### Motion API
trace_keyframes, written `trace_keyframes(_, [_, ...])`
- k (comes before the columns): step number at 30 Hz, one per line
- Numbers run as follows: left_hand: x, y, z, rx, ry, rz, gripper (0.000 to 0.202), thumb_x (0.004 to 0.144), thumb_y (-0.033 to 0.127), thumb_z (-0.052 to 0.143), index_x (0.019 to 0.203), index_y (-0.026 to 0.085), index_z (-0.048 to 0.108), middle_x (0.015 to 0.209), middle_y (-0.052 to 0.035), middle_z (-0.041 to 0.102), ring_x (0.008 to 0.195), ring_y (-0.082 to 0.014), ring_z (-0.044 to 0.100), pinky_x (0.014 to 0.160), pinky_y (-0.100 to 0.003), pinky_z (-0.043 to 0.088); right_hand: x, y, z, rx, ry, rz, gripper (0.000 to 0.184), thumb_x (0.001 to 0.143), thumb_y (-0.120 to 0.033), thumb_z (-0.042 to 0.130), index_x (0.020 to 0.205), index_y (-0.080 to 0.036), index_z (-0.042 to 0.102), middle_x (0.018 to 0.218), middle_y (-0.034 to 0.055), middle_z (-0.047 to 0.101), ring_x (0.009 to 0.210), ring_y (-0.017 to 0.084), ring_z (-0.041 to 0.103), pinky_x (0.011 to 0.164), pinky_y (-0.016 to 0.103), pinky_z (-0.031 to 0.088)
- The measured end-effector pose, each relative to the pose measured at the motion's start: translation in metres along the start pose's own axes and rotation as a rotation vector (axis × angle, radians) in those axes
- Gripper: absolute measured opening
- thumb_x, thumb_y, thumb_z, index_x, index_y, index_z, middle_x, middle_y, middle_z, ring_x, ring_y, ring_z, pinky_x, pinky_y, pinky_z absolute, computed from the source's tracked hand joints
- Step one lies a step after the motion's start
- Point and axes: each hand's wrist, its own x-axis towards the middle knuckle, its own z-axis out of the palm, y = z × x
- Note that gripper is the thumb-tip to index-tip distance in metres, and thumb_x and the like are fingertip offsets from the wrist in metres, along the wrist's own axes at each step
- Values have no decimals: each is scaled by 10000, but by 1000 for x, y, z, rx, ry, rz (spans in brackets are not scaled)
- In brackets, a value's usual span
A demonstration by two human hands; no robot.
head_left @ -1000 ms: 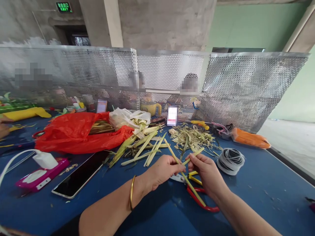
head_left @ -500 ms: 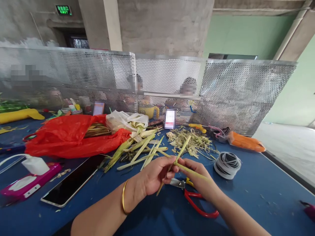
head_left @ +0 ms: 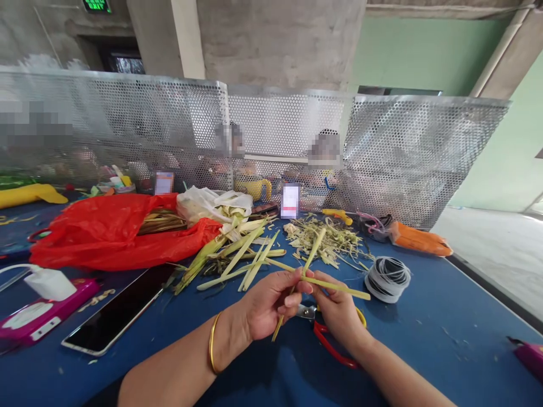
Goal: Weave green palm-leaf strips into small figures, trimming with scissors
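Two narrow yellow-green leaf strips cross each other above the blue table. My left hand pinches them at the crossing between thumb and fingers; a gold bangle circles that wrist. My right hand is closed against the same crossing from the right, its fingertips partly hidden behind the strips. One strip end points up and away, another reaches right over the right hand, and a thin end hangs below the left fingers. Scissors with red and yellow handles lie beneath the right hand, partly covered by it.
Beyond the hands lie loose leaf strips, a pile of scraps and a red plastic bag. A spool of wire sits right; a phone and a purple power strip lie left. A perforated metal screen stands behind.
The strip end on the right has swung up, from lying along the right hand to standing out above it. Both hands stay together at the crossing. The view has shifted slightly.
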Motion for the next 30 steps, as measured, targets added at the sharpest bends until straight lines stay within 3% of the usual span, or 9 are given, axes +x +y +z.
trace_keyframes(3, [2,-1,0,119,10,74,197,884,260,565,834,89,650,693,-60,682,371,-35,415,344,-158,209,-2,11,-1,-50,29,-9,256,857,-411,578,885,-226,753,824,58,734,828,239,655,772,350,507])
trace_keyframes(7, [2,-4,2,257,18,156,217,877,279,567,866,80,653,737,-109,707,397,-49,446,372,-169,227,-1,16,-3,-93,11,0,264,854,-413,573,883,-220,752,861,77,745,834,257,660,774,375,519])
trace_keyframes(11, [0,-3,6,320,99,224,221,870,300,574,887,91,644,757,-110,708,427,-55,478,391,-168,246,4,-1,-8,-21,-107,-19,206,853,-350,595,981,-233,705,988,61,709,941,234,635,865,361,493])
trace_keyframes(14, [1,0,6,358,179,276,268,873,366,557,871,108,628,755,-92,694,432,-70,509,387,-177,264,6,-16,-12,101,-47,36,336,798,-341,667,1114,-234,630,985,46,681,940,217,628,849,334,496])
trace_keyframes(18, [4,1,2,456,222,311,266,807,375,639,788,109,621,674,-38,644,396,-45,456,359,-172,227,5,-20,-13,220,23,109,209,853,-390,607,899,-197,676,677,6,630,657,161,606,649,270,497])
trace_keyframes(21, [6,-1,-4,501,260,313,221,789,328,648,776,108,625,612,-11,613,368,-28,392,349,-170,192,3,-17,-11,147,46,52,265,891,-363,563,728,-190,681,617,14,628,623,155,598,621,261,477])
trace_keyframes(27, [4,4,-2,562,336,253,190,794,290,614,793,102,637,647,-25,635,366,-30,415,350,-176,175,1,-29,-23,-160,-204,-303,248,924,-350,514,913,-213,721,716,40,682,677,178,587,683,311,448])
trace_keyframes(28, [3,6,0,584,334,254,200,794,301,619,808,103,640,695,-38,655,383,-37,448,354,-177,181,2,-31,-26,-135,-249,-310,309,933,-411,481,954,-214,718,734,47,686,697,188,588,699,321,448])
trace_keyframes(30, [-1,10,4,608,336,254,212,792,313,625,835,107,646,768,-59,682,408,-46,481,359,-180,184,5,-32,-32,33,-247,-185,530,950,-561,318,988,-206,710,705,50,662,683,194,582,676,320,450])
